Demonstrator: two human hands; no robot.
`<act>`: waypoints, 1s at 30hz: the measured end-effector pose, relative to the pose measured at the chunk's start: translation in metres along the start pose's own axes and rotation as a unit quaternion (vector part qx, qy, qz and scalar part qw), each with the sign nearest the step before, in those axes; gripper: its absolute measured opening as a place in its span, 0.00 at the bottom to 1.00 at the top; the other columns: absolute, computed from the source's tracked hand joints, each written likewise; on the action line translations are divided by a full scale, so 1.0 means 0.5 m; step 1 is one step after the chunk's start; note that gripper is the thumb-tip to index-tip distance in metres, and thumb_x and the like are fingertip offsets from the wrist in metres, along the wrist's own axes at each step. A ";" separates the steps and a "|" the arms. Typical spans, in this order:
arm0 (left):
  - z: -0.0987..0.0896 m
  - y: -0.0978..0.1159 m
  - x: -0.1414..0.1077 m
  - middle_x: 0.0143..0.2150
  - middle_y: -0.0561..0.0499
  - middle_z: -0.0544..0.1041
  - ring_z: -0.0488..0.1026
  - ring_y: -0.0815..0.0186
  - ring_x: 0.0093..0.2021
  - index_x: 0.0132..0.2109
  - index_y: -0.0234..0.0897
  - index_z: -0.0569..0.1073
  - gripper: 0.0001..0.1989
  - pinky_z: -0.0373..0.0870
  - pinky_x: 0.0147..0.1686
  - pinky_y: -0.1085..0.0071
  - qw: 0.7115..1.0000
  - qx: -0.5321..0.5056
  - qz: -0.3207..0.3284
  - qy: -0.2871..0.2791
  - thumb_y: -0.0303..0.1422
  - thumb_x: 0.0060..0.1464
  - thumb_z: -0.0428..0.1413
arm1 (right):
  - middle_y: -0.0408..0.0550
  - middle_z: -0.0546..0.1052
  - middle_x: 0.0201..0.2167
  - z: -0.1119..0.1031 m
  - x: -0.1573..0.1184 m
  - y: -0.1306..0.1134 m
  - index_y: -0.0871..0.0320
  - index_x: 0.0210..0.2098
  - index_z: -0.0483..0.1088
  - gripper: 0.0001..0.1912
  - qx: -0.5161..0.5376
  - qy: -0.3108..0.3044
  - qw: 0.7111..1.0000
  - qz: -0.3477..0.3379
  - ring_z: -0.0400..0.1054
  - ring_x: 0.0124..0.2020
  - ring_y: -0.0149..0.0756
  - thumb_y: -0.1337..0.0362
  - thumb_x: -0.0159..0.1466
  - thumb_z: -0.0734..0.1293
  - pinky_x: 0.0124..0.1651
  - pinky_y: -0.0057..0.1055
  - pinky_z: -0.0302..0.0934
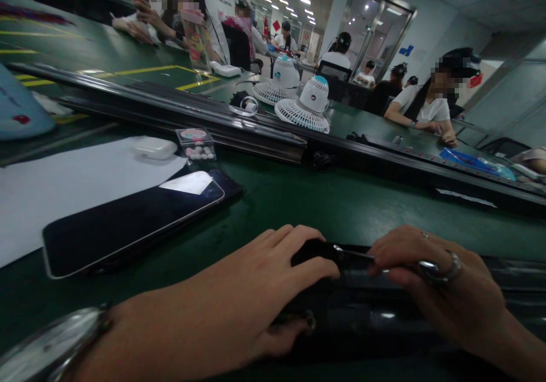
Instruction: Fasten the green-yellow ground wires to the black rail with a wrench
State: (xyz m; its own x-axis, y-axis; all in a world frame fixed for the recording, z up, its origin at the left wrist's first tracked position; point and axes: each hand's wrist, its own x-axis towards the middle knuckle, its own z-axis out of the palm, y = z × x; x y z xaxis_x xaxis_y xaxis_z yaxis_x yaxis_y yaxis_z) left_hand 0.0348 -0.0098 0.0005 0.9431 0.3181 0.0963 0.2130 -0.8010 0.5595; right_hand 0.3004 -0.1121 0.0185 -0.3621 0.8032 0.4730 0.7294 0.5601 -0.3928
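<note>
The left fingers [319,269] are curled around a black part [315,250], thumb on its near side, while the right fingers [394,248] grip a slim metal tool [357,253], its far end reaching to the black part between the two hands. Dark glossy strips [375,299] lie below and to the right of the left fingers. Off to their left, on the green worktop [273,200], rests a phone [128,223]; well beyond them stand two white fans [313,95].
</note>
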 end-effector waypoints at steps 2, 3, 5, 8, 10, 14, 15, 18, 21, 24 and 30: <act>-0.002 0.000 -0.001 0.67 0.54 0.63 0.66 0.56 0.62 0.61 0.53 0.68 0.32 0.69 0.60 0.60 1.000 -0.003 0.001 -0.003 0.24 0.53 0.65 | 0.45 0.80 0.33 -0.005 -0.004 0.005 0.55 0.45 0.71 0.05 0.005 -0.001 1.000 0.009 0.76 0.37 0.34 0.69 0.71 0.65 0.39 0.32 0.70; -0.003 0.000 -0.002 0.67 0.54 0.63 0.66 0.56 0.62 0.61 0.53 0.68 0.31 0.69 0.61 0.60 1.000 -0.004 0.003 -0.003 0.25 0.54 0.65 | 0.44 0.80 0.33 -0.006 -0.007 0.006 0.54 0.45 0.71 0.05 0.005 0.003 1.000 0.026 0.76 0.36 0.34 0.68 0.70 0.66 0.37 0.32 0.69; -0.004 0.000 -0.002 0.67 0.54 0.63 0.66 0.55 0.63 0.61 0.54 0.68 0.30 0.69 0.60 0.59 1.000 -0.002 0.005 -0.003 0.29 0.55 0.67 | 0.42 0.80 0.32 -0.005 -0.014 0.008 0.51 0.44 0.72 0.04 0.005 0.013 0.998 0.063 0.76 0.33 0.34 0.65 0.70 0.68 0.34 0.31 0.69; -0.005 -0.001 -0.001 0.67 0.53 0.64 0.67 0.54 0.62 0.61 0.54 0.68 0.30 0.70 0.59 0.58 1.000 0.004 0.004 -0.003 0.37 0.55 0.69 | 0.40 0.80 0.30 0.002 -0.022 0.006 0.50 0.41 0.73 0.02 -0.001 0.036 0.993 0.108 0.77 0.29 0.33 0.60 0.70 0.69 0.29 0.29 0.67; -0.003 -0.001 0.000 0.66 0.52 0.65 0.68 0.53 0.61 0.62 0.53 0.68 0.31 0.70 0.58 0.59 1.000 0.010 0.007 0.004 0.39 0.54 0.70 | 0.40 0.81 0.28 0.006 -0.025 0.002 0.50 0.39 0.74 0.03 -0.008 0.053 0.990 0.133 0.78 0.28 0.34 0.59 0.69 0.69 0.26 0.28 0.65; 0.001 -0.004 0.002 0.65 0.50 0.67 0.69 0.52 0.60 0.62 0.51 0.69 0.34 0.70 0.57 0.59 0.999 0.026 0.022 0.022 0.39 0.51 0.72 | 0.41 0.82 0.29 0.012 -0.024 -0.004 0.50 0.38 0.75 0.05 -0.015 0.058 0.987 0.149 0.78 0.26 0.34 0.58 0.69 0.70 0.25 0.28 0.65; 0.002 -0.004 0.003 0.65 0.50 0.67 0.69 0.52 0.59 0.62 0.51 0.69 0.34 0.70 0.57 0.59 0.999 0.032 0.024 0.023 0.39 0.51 0.72 | 0.40 0.82 0.30 0.013 -0.022 -0.005 0.50 0.38 0.74 0.05 -0.014 0.058 0.988 0.145 0.77 0.26 0.32 0.57 0.69 0.70 0.26 0.27 0.66; 0.003 -0.005 0.003 0.65 0.48 0.67 0.69 0.51 0.59 0.61 0.50 0.69 0.33 0.70 0.56 0.57 0.998 0.046 0.028 0.023 0.40 0.51 0.72 | 0.38 0.83 0.32 0.016 -0.018 -0.008 0.49 0.38 0.74 0.04 -0.013 0.057 0.989 0.133 0.77 0.26 0.29 0.58 0.69 0.70 0.29 0.26 0.66; 0.004 -0.005 0.004 0.65 0.48 0.67 0.70 0.51 0.59 0.61 0.49 0.70 0.32 0.70 0.56 0.57 0.998 0.052 0.030 0.020 0.39 0.52 0.72 | 0.39 0.83 0.33 0.018 -0.013 -0.009 0.50 0.39 0.73 0.04 -0.017 0.043 0.992 0.116 0.78 0.28 0.30 0.58 0.70 0.69 0.29 0.25 0.67; 0.006 -0.005 0.003 0.65 0.48 0.67 0.70 0.52 0.59 0.60 0.48 0.70 0.29 0.70 0.56 0.59 0.998 0.054 0.033 0.025 0.36 0.53 0.71 | 0.42 0.82 0.32 0.015 -0.005 -0.008 0.52 0.41 0.71 0.04 -0.020 0.008 0.997 0.068 0.78 0.31 0.32 0.59 0.72 0.67 0.31 0.27 0.68; 0.004 -0.007 0.000 0.68 0.49 0.63 0.67 0.51 0.62 0.63 0.49 0.68 0.32 0.68 0.59 0.58 0.997 0.058 0.041 0.012 0.29 0.54 0.67 | 0.45 0.82 0.33 -0.013 0.018 -0.007 0.56 0.40 0.69 0.07 -0.008 -0.101 0.990 -0.093 0.79 0.37 0.33 0.61 0.74 0.65 0.43 0.32 0.71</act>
State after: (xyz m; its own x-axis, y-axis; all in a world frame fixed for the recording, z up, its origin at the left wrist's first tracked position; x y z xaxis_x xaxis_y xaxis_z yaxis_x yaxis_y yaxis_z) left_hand 0.0347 -0.0078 -0.0029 0.9527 0.2593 0.1587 0.1643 -0.8783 0.4490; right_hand 0.2983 -0.1083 0.0291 -0.5991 0.7108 0.3685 0.6470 0.7009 -0.3003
